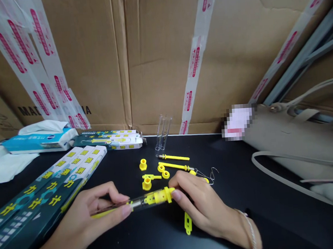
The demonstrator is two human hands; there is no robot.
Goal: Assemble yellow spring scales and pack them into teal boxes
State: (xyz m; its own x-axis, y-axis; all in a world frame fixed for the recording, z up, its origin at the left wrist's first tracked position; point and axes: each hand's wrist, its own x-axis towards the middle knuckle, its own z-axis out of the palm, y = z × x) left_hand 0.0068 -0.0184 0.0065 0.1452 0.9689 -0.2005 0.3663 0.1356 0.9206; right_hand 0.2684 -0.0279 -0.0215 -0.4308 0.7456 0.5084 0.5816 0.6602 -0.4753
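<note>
My left hand is closed round the clear tube of a tubular spring scale, with a yellow rod and a metal spring inside. At the tube's right end sits a yellow cap, pinched between the thumb and fingers of my right hand. Beyond the hands lie yellow collars, small yellow rings and yellow rods with springs. Wire hooks rest behind my right hand, partly covered by it. A flat yellow piece lies below that hand.
Two clear tubes stand upright near the cardboard carton at the back. Long printed boxes lie at left, with more boxes and a tissue pack behind. A beige bag stands at right on the black table.
</note>
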